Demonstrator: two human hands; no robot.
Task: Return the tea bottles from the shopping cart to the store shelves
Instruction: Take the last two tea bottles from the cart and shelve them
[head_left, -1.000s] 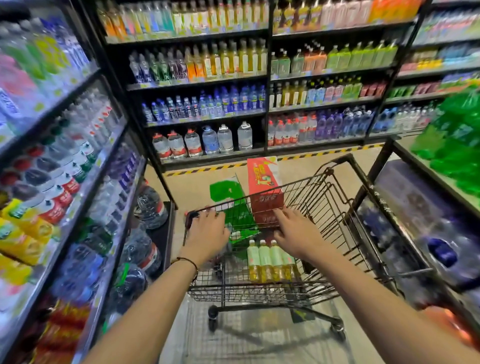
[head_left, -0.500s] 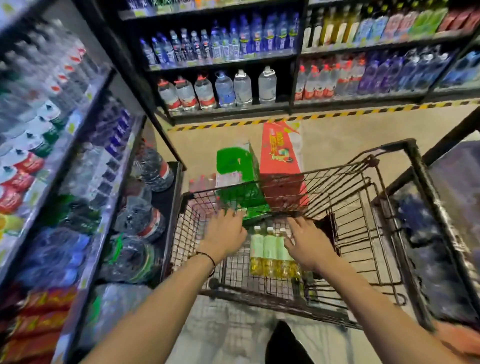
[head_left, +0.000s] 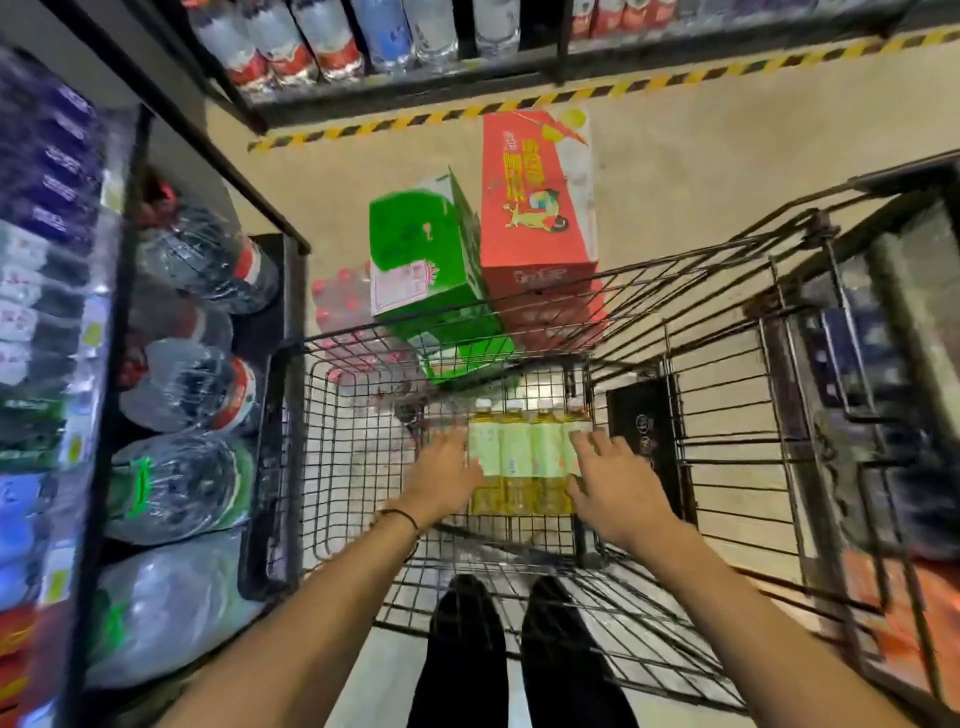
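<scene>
Your four tea bottles (head_left: 527, 457) lie side by side on the floor of the wire shopping cart (head_left: 727, 415), white caps pointing away from you, pale green labels up, amber tea showing at the near ends. Your left hand (head_left: 441, 475) is down at the left edge of the row, fingers spread flat and open against the outermost bottle, gripping nothing. Your right hand (head_left: 605, 480) sits at the right edge, fingers splayed over the last bottle, likewise open and closed on nothing. A thin black band (head_left: 402, 517) circles your left wrist.

Just right of the bottles, a black panel (head_left: 644, 431) stands against the inside of the basket, close to your right fingers. Beyond the cart's far wall, on the floor, a green carton (head_left: 426, 265) leans against a taller red carton (head_left: 535, 197), and a shrink-wrapped pack of red-capped bottles (head_left: 348, 306) sits to their left; all three are outside the basket.

On your left, the shelf unit (head_left: 283, 312) stands hard against the cart, its low tier filled with large water jugs (head_left: 202, 260) lying on their sides. Ahead, a black-and-yellow hazard strip (head_left: 597, 93) runs along the floor under a shelf of water bottles (head_left: 332, 41). To the right, another dark rack (head_left: 883, 364) crowds the cart; its contents are too blurred to name. Your dark trouser legs (head_left: 467, 649) stand right behind the basket.
</scene>
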